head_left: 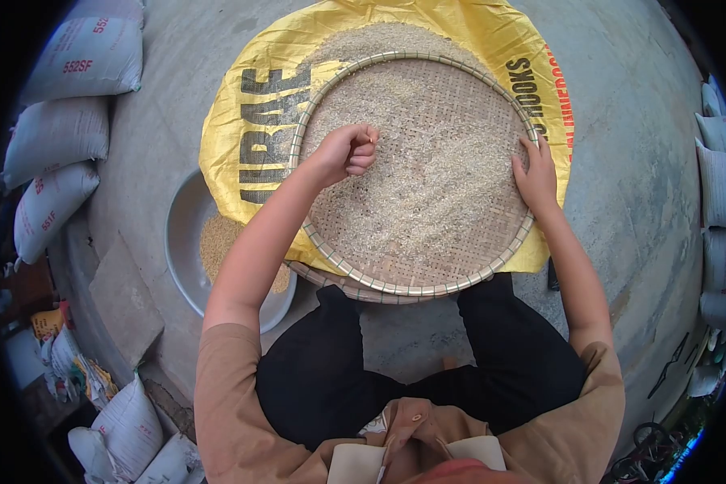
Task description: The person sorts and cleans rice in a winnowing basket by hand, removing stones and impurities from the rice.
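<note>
A round woven bamboo winnowing tray (pixel 395 288) lies before my knees, with pale broken grain (pixel 427 194) spread over its bottom. My left hand (pixel 348 153) hovers over the tray's left side, its fingers curled into a pinch. Whatever is between those fingertips is too small to name. At the right rim, my right hand (pixel 536 179) grips the tray's edge, the thumb on the inner side. Under the tray shows the rim of a second woven tray (pixel 355 290).
A yellow printed sack sheet (pixel 230 137) lies under the trays, with a grain heap (pixel 395 39) on its far part. Left of my knees stands a metal basin (pixel 184 266) holding golden grain (pixel 218 242). Filled white sacks (pixel 56 141) line the left; more sacks (pixel 718 185) stand right.
</note>
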Demonstrator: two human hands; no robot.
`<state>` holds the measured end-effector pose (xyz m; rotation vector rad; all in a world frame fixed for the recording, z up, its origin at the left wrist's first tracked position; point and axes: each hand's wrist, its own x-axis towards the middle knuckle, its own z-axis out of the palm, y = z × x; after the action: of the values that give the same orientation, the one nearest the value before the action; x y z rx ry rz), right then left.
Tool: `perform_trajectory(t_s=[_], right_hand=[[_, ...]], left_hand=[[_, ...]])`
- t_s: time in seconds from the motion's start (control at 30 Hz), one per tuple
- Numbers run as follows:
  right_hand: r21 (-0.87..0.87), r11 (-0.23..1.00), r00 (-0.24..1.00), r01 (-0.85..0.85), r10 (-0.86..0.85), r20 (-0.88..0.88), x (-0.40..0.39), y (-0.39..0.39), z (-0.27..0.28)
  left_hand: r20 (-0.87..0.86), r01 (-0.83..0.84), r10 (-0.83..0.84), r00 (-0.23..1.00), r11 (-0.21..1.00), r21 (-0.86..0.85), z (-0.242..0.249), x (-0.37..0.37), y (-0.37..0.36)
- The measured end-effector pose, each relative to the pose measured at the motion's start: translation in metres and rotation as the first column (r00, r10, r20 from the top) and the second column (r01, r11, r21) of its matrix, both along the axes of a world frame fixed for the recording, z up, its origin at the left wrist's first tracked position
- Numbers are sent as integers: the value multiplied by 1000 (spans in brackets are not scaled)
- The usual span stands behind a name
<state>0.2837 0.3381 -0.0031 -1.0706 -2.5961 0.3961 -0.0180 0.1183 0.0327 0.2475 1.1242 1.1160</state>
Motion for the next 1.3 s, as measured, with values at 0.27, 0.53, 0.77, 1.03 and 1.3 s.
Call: perform_trajectory(t_s=[0.27, 0.53, 0.77, 1.03, 1.3], right_hand=[[17, 1000, 1000, -15, 15, -9, 1, 1, -3], [3, 1000, 1000, -6, 6, 1, 0, 1, 0], [31, 999, 1000, -8, 8, 0, 2, 2, -7], [44, 999, 1000, -4, 4, -5, 2, 3, -7], [75, 997, 1000, -24, 24, -4, 2, 4, -8]], left_hand=[[239, -198, 154, 959, 965, 174, 8, 19, -25], [-767, -10, -16, 642, 1000, -30, -20, 31, 21], [-968, 120, -53, 247, 992, -24, -27, 29, 54], [-983, 213, -116, 145, 973, -84, -30, 40, 65], [-964, 195, -162, 210, 973, -121, -34, 40, 65]])
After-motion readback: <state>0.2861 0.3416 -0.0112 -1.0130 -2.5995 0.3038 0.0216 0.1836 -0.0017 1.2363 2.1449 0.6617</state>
